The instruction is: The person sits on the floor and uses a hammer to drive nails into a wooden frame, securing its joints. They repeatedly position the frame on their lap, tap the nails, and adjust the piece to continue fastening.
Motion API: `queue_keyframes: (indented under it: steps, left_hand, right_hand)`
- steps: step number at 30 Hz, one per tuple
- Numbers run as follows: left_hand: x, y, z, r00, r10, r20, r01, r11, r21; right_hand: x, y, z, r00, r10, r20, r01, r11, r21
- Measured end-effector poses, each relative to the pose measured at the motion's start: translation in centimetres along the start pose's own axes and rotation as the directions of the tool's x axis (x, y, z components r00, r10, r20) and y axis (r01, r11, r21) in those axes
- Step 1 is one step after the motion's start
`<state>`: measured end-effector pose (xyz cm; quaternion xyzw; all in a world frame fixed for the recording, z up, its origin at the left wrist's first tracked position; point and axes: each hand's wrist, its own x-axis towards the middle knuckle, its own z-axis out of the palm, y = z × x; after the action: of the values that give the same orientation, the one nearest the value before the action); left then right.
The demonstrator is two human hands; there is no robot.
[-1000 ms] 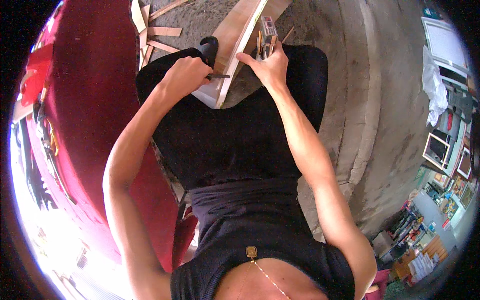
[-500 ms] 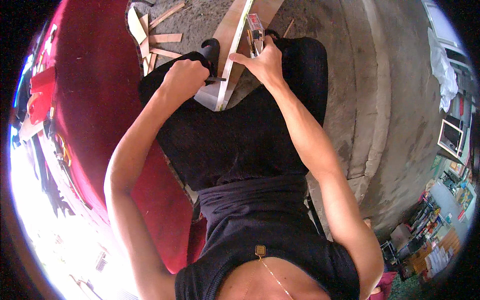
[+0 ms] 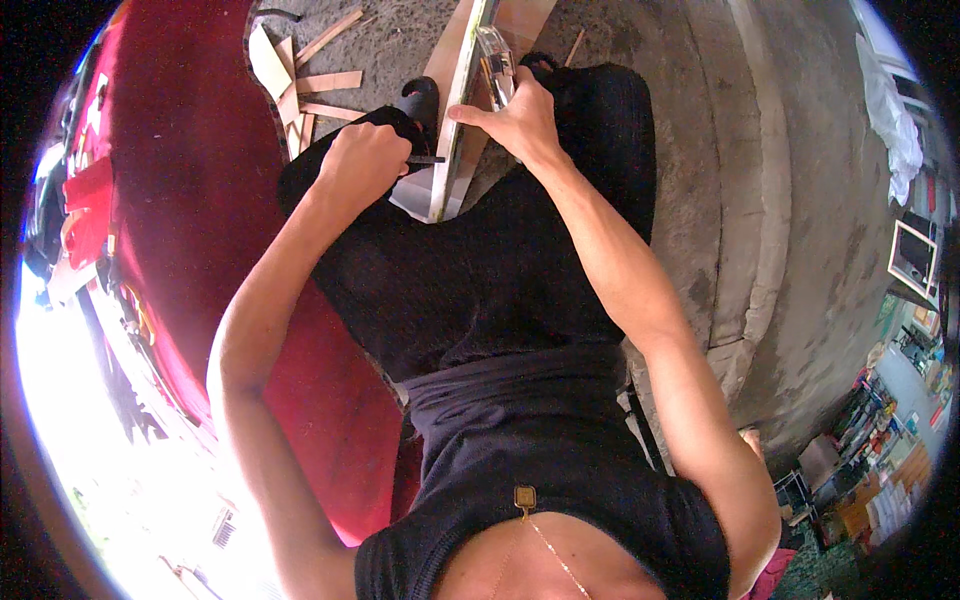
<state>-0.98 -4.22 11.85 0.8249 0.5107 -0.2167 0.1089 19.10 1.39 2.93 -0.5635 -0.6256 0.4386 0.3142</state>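
Between the knees (image 3: 610,115), white-edged board (image 3: 463,72), long axis running away from the torso (image 3: 520,430); to its left, left hand (image 3: 365,158) clenched on dark rod (image 3: 428,159); nearer, at right, right hand (image 3: 523,118) grasping silvery boxy tool (image 3: 497,68), thumb (image 3: 472,116) at the board.

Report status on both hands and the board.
Left hand gripping slim dark tool. Right hand holding boxy tool, thumb at white-edged board. Wood strips off to left.

Grey floor (image 3: 670,180), overlapping pale wood strips (image 3: 330,82), thin stick (image 3: 575,48) apart
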Motion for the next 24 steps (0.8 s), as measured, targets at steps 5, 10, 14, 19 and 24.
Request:
queue_keyframes:
  steps: [5,10,14,19,24]
  left_hand:
    - [0.1,0.6,-1.0,0.997,0.036,-0.064,-0.03,0.995,0.093]
    - [0.2,0.3,-0.4,0.998,0.056,-0.032,-0.052,0.993,0.104]
    - [0.0,0.4,0.1,0.998,0.043,-0.041,-0.041,0.998,0.047]
    - [0.7,0.0,0.3,1.0,-0.01,0.014,0.01,1.0,-0.002]
    - [1.0,-1.5,3.5,0.99,0.048,-0.133,-0.065,0.99,-0.128]
  right_hand:
    - [0.0,-0.1,-0.2,1.0,-0.007,0.003,0.007,1.0,0.011]
    - [0.0,-0.3,-0.3,1.0,0.015,0.018,-0.015,1.0,0.019]
    - [0.0,-0.1,-0.2,1.0,0.013,0.029,-0.014,1.0,0.013]
    - [0.1,0.0,-0.2,0.999,0.037,0.029,-0.037,0.999,-0.002]
    - [0.0,-0.2,-0.2,1.0,0.015,0.027,-0.016,1.0,0.026]
